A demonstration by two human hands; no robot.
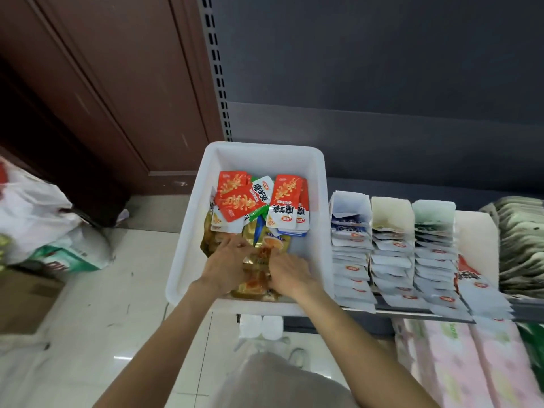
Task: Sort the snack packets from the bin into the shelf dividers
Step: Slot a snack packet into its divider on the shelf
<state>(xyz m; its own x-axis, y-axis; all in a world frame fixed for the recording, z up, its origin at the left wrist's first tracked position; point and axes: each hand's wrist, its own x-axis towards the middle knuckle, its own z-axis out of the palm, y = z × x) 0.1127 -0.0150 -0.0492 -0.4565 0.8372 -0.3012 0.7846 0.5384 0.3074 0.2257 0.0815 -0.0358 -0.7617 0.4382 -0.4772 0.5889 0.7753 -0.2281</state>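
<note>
Nearest, a grey-clad knee (282,384) is seen at the bottom of the view, and both bare forearms are stretched forward over it into a white plastic bin (188,245). The bin is carried at the left end of the shelf (412,312), its near rim overhanging the shelf's front edge. At the bin's near wall, a bunch of golden snack packets (259,266) is gathered between the two hands. The left hand (225,267) is laid on the bunch from the left with fingers bent round it, and the right hand (287,275) is closed on it from the right, so the bunch is grasped by both. Farther in, toward the bin's far wall, loose red-and-white packets (235,198) are piled with a green-and-white packet (260,195) between them, and blue-edged packets (291,231) are tucked under the pile at its right side.

Just beside the bin's right wall, three white shelf dividers (391,210) are set side by side on the shelf, running from its front edge to the back. Each is filled with a row of overlapping white packets (353,269). To the right of these, a further row with red print (471,278) is seen, and at the shelf's right end a stack of pale greenish packets (521,245), blurred. Below the shelf's front edge, pink wrapped packs (459,363) are lined up. On the tiled floor (117,319) to the left, white plastic bags (38,219) are heaped against a brown wooden door (117,83).
</note>
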